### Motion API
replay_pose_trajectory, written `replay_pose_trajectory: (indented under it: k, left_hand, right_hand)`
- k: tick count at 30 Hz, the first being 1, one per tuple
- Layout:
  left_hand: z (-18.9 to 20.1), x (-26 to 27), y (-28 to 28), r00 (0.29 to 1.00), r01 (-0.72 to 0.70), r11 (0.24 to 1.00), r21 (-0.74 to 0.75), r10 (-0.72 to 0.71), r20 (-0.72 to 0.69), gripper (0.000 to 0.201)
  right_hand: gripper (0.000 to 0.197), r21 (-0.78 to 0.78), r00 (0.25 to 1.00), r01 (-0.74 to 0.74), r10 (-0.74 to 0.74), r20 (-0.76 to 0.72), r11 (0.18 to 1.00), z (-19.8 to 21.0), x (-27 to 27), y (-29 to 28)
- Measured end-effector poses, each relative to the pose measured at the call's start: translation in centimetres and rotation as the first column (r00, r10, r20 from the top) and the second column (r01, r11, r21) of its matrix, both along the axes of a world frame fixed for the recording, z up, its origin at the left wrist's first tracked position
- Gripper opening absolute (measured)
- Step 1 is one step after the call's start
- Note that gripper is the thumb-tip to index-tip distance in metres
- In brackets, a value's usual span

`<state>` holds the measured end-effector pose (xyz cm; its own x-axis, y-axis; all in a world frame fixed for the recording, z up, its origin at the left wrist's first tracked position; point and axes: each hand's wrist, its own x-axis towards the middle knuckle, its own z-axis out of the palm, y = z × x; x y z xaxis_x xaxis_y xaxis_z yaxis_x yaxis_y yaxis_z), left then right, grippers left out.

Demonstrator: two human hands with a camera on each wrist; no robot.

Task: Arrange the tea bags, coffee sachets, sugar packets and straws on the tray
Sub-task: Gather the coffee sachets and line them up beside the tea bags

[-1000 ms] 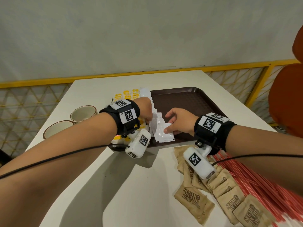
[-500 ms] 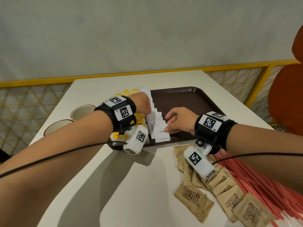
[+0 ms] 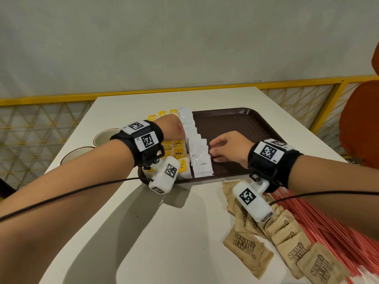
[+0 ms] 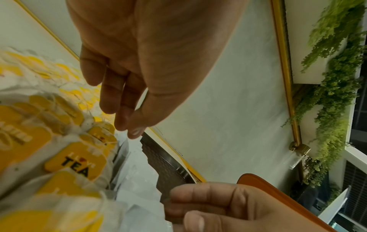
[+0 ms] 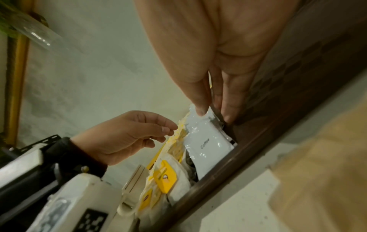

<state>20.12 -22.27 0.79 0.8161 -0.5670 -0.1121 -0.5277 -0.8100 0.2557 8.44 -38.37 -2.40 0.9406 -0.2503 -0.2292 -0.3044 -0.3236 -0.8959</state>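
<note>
Tray (image 3: 242, 121): a dark brown tray is set on the white table (image 3: 155, 232), toward its far edge
Tea bags (image 3: 178, 153): yellow-tagged bags are laid in rows along the tray's left edge
Coffee sachets (image 3: 202, 166): white sachets are overlapped in a line just beside the tea bags, running from the tray's far edge to its near edge
Right hand (image 3: 230, 148): the fingers are held straight, with the tips pressed against the right side of the sachet line
Left hand (image 3: 174, 128): it is held over the tea bags; the fingers are loosely curled and nothing is gripped
Sugar packets (image 3: 246, 247): brown packets are scattered on the table near its near right corner
Straws (image 3: 320, 228): a red bundle is laid to the right of the sugar packets
</note>
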Motion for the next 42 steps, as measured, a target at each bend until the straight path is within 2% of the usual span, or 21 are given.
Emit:
replay_pose_trajectory:
  k: [3, 7, 13, 16, 22, 26, 29, 31, 32, 36, 38, 40, 42]
  left_hand:
    - [-0.1, 0.1, 0.1, 1.000, -0.021, 1.000, -0.008, 0.021, -0.018, 0.028]
    - [-0.2, 0.0, 0.1, 0.999, -0.031, 0.999, -0.016, 0.030, -0.035, 0.027]
    - [0.0, -0.2, 0.3, 0.997, -0.054, 0.998, -0.042, 0.052, -0.058, 0.028]
    - [0.2, -0.4, 0.2, 0.998, -0.045, 0.996, -0.077, 0.041, -0.054, 0.026]
    - [0.2, -1.0, 0.6, 0.998, 0.016, 0.991, -0.134, -0.025, -0.064, 0.022]
    - [0.0, -1.1, 0.6, 0.997, 0.002, 0.992, -0.128, -0.012, -0.074, 0.023]
    - [-0.1, -1.2, 0.6, 0.996, -0.014, 0.991, -0.134, 0.002, -0.086, 0.023]
    - [-0.1, -1.4, 0.7, 0.996, -0.015, 0.990, -0.137, 0.002, -0.094, 0.023]
    - [-0.1, -1.4, 0.7, 0.995, -0.012, 0.991, -0.135, -0.001, -0.098, 0.024]
    - [0.4, -1.3, 1.0, 0.996, -0.013, 0.990, -0.138, 0.001, -0.085, 0.023]
    - [0.9, -1.3, 1.6, 0.997, 0.000, 0.993, -0.118, -0.009, -0.082, 0.020]
    - [1.5, -1.7, 2.4, 0.992, 0.053, 0.998, -0.033, -0.057, -0.115, 0.021]
    - [1.8, -2.4, 3.1, 0.982, 0.121, 0.991, 0.064, -0.110, -0.151, 0.023]
  right_hand:
    - [0.038, 0.074, 1.000, 0.014, -0.013, -0.016, 0.997, -0.3, 0.2, 0.7]
    - [0.044, 0.021, 0.998, -0.056, 0.057, -0.028, 0.998, -0.5, 0.6, 1.4]
    - [0.052, -0.067, 0.999, -0.016, 0.014, -0.028, 0.998, -0.2, 1.0, 1.7]
    - [0.048, 0.034, 0.997, -0.065, 0.067, -0.047, 0.997, 0.1, 0.7, 2.4]
    - [0.047, 0.056, 0.997, 0.033, -0.029, -0.068, 0.998, 0.2, 0.2, 1.9]
    - [0.032, 0.161, 0.996, 0.023, -0.009, -0.090, 0.987, 0.1, -0.7, 2.7]
    - [0.040, 0.238, 0.996, 0.003, 0.018, -0.088, 0.971, -0.3, -0.8, 3.2]
    - [0.037, 0.255, 0.995, 0.004, 0.023, -0.101, 0.967, -0.3, -0.9, 3.2]
    - [0.037, 0.237, 0.995, 0.006, 0.018, -0.099, 0.972, -0.3, -0.8, 3.1]
    - [0.056, 0.090, 0.995, -0.008, 0.016, -0.096, 0.996, -0.5, 0.0, 2.7]
    - [0.057, 0.090, 0.995, -0.039, 0.047, -0.093, 0.995, -0.5, 0.1, 2.7]
    - [0.052, 0.119, 0.994, -0.071, 0.080, -0.074, 0.990, -0.4, 0.0, 2.9]
    - [0.052, 0.073, 0.998, -0.045, 0.048, -0.038, 0.996, -0.5, 0.0, 2.7]
